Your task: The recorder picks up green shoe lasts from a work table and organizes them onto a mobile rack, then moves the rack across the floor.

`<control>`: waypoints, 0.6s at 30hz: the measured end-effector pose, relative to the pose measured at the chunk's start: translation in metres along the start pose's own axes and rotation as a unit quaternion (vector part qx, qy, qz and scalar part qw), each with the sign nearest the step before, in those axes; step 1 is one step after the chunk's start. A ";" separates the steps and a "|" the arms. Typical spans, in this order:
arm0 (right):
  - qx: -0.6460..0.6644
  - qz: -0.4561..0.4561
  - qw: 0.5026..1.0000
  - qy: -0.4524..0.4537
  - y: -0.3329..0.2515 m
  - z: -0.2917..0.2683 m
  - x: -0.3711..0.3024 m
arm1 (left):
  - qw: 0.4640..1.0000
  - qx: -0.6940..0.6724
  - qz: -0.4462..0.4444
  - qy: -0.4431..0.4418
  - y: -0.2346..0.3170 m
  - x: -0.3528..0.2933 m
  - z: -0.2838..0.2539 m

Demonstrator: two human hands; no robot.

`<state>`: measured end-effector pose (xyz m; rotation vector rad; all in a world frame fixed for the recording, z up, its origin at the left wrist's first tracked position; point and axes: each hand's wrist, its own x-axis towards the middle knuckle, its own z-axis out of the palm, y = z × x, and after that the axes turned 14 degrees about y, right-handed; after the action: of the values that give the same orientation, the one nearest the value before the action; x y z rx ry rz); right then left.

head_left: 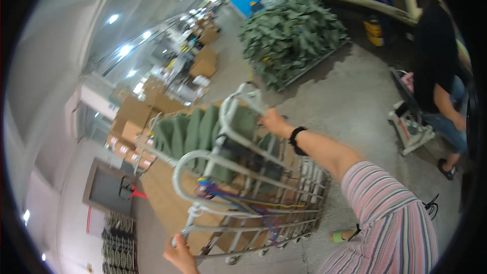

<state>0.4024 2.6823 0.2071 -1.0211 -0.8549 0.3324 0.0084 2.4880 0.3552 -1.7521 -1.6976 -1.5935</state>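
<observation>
A white tubular-metal cart (176,175) with barred sides and small wheels stands right in front of me, tilted in the picture. Folded green sheet-like pieces (190,131) stand in a row inside it, beside brown cardboard (175,195). Purple, blue and yellow cords (223,193) are tied to its looped tube. My right hand (275,123), with a black band on the wrist, is closed on the cart's far end by the upper loop. Closed around the near end of the frame is my left hand (180,254), partly cut off by the lower edge.
A big heap of green pieces (291,35) lies on a low platform ahead, beside a wet floor patch. At right a person in black (436,56) stands by a wheeled machine (410,127). A yellow drum (374,31) is behind. Cardboard boxes (133,116) are stacked at left.
</observation>
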 end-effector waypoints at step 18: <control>-0.096 0.008 0.994 0.043 -0.107 -0.146 -0.063 | 0.985 -0.093 0.089 -0.119 0.032 -0.006 -0.056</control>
<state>0.4578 2.5001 0.2331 -1.2133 -0.8119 0.2210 0.0066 2.4320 0.3877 -2.1958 -1.4726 -1.5584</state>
